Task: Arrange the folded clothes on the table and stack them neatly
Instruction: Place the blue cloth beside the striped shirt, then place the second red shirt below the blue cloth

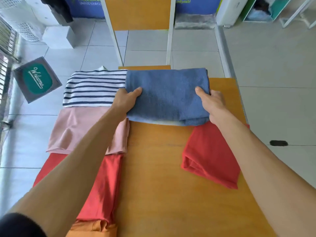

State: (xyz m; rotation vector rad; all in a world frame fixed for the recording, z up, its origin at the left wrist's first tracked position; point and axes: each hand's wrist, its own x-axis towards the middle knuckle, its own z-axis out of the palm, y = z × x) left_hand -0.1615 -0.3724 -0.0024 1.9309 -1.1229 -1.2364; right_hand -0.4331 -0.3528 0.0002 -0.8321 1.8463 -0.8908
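A folded blue towel (167, 94) lies at the far middle of the orange wooden table (157, 177). My left hand (125, 100) grips its left edge, thumb on top. My right hand (211, 103) grips its right edge the same way. A folded red garment (210, 154) lies on the right, its far end under the towel's near right corner. Down the left side lie a striped navy-and-white shirt (94, 88), a pink garment (78, 129), a red garment (100, 185) and an orange one (92, 230), all folded.
A chair with an orange back (138, 12) stands beyond the table's far edge. A green welcome mat (37, 79) lies on the tiled floor at the left. White baskets (22, 26) and a shelf (263, 9) stand along the far wall.
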